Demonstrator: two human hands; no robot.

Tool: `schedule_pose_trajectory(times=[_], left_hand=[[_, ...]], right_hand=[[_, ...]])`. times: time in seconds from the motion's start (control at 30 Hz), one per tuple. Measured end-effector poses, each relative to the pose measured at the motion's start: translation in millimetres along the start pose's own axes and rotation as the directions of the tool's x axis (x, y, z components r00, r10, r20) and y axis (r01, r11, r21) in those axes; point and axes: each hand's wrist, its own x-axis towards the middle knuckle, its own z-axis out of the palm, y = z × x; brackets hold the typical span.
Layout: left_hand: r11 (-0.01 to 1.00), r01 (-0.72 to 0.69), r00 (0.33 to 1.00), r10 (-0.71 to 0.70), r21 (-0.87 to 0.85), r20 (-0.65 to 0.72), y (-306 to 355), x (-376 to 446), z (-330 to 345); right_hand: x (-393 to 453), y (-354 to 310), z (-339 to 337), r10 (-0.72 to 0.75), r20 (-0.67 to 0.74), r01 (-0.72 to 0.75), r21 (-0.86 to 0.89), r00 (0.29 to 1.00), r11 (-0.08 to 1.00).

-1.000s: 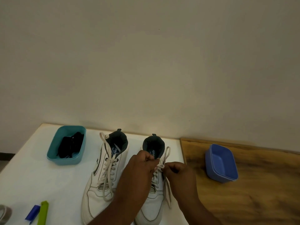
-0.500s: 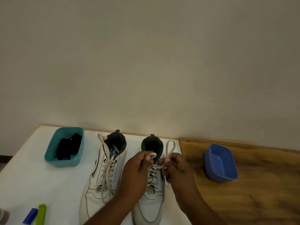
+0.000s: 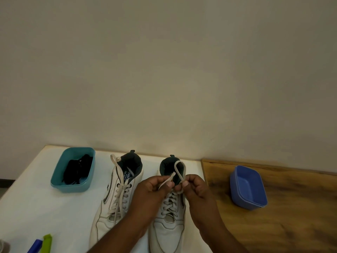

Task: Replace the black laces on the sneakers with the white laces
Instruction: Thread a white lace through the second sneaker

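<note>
On white tabletop (image 3: 36,207), both hands pinch right sneaker's (image 3: 168,225) white lace (image 3: 179,170), left hand (image 3: 155,187) an end, right hand (image 3: 196,187) a loop; apparently tying, next wrap and pull through.

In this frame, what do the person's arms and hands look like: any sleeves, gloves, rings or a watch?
Both forearms are bare up to the bottom edge of the picture, with no sleeve in view. The left hand and right hand wear no gloves. No ring, watch or wristband shows on the parts visible. The nails are short and unpainted.
</note>
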Motion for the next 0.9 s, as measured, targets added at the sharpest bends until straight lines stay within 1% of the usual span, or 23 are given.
schedule_pose_trajectory(times=[0.1, 0.17, 0.3, 0.37, 0.47, 0.6, 0.63, 0.67, 0.7, 0.73, 0.77, 0.8, 0.83, 0.9], left_hand=[[1.000, 0.021, 0.998, -0.020, 0.013, -0.052, -1, 2, 3], [0.999, 0.012, 0.998, -0.009, 0.051, -0.060, -3, 3, 5], [0.970, -0.110, 0.994, 0.108, 0.215, 0.020, -1, -2, 10], [0.936, -0.166, 0.986, 0.154, 0.311, 0.063, 1, -5, 10], [0.822, -0.306, 0.951, 0.283, 0.480, 0.122, -7, -3, 7], [0.580, -0.430, 0.899, 0.346, 0.692, 0.269, -22, 0, 4], [0.544, -0.442, 0.889, 0.370, 0.713, 0.269, -24, 1, 4], [0.538, -0.446, 0.882, 0.403, 0.716, 0.246, -24, 1, 4], [0.577, -0.429, 0.884, 0.425, 0.695, 0.193, -23, 0, 4], [0.661, -0.394, 0.899, 0.423, 0.638, 0.117, -21, -1, 4], [0.768, -0.343, 0.921, 0.389, 0.541, 0.032, -18, -1, 5], [0.865, -0.278, 0.945, 0.325, 0.418, -0.044, -14, 0, 6], [0.931, -0.216, 0.962, 0.254, 0.296, -0.098, -10, 0, 7], [0.977, -0.160, 0.975, 0.179, 0.141, -0.135, -2, 1, 8]], right_hand=[[0, 1, 0, -0.025, -0.019, 0.024, -0.045, 1.000, 0.999], [0, 3, -1, -0.033, -0.034, 0.030, -0.075, 0.999, 0.997], [0, 5, 4, -0.059, -0.057, 0.053, -0.088, 0.997, 0.995], [-2, 6, 7, -0.081, -0.058, 0.075, -0.108, 0.995, 0.991], [-4, 8, 11, -0.098, -0.092, 0.085, -0.143, 0.991, 0.986], [-2, 13, 12, -0.043, -0.145, 0.024, -0.129, 0.988, 0.991], [-2, 13, 12, -0.038, -0.143, 0.020, -0.128, 0.989, 0.992], [-2, 13, 12, -0.043, -0.133, 0.025, -0.132, 0.990, 0.991], [-3, 13, 11, -0.052, -0.120, 0.035, -0.137, 0.991, 0.990], [-3, 11, 11, -0.062, -0.107, 0.048, -0.131, 0.992, 0.990], [-3, 9, 10, -0.068, -0.101, 0.057, -0.106, 0.993, 0.993], [-3, 5, 9, -0.067, -0.100, 0.061, -0.058, 0.993, 0.996], [-2, 1, 7, -0.054, -0.098, 0.054, -0.001, 0.994, 0.999], [-2, -8, 3, -0.024, -0.077, 0.033, 0.116, 0.997, 0.993]])
